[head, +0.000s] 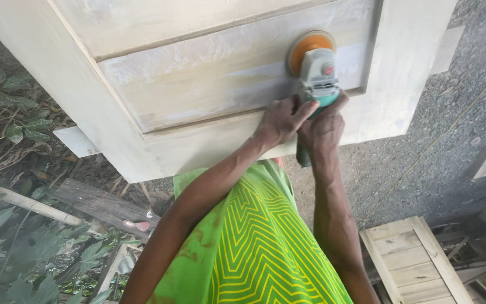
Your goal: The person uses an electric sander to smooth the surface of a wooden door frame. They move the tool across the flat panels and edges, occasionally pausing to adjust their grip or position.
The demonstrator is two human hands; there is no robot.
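Observation:
A pale wooden door (209, 84) lies flat before me, its recessed panel dusty white. On the panel's right part sits a grey and green angle grinder (317, 76) with an orange sanding disc (305, 48). My left hand (279, 118) grips the grinder's body from the left. My right hand (324, 126) wraps around its green handle just below. Both forearms reach up from my green and yellow patterned shirt.
Grey gravel ground (440, 157) lies to the right. A small slatted wooden panel (412, 259) rests at the lower right. Loose planks (102, 205), a pole and green leaves (23, 247) fill the left side beneath the door's edge.

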